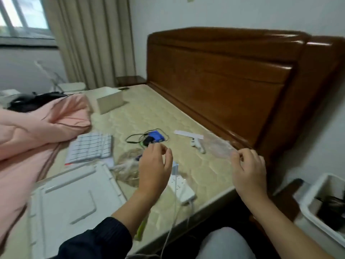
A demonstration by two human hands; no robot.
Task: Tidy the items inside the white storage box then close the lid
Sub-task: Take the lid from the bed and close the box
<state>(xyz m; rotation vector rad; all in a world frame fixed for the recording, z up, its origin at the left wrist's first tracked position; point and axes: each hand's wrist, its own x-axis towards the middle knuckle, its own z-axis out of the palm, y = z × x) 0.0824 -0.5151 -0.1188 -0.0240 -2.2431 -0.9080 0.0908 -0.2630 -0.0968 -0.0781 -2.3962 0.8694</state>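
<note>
The white storage box stands on the floor at the lower right with dark cables inside. Its white lid lies flat on the mattress at the lower left. My right hand pinches the edge of a clear plastic bag near the bed's right side. My left hand hovers over the mattress with loosely curled fingers and holds nothing. Under it lie a white power strip with its cord and a crumpled clear bag. A blue device with a black cable lies further back.
A white keyboard lies left of centre beside a pink quilt. A small white gadget and a paper strip lie near the brown wooden headboard. A cardboard box stands at the back.
</note>
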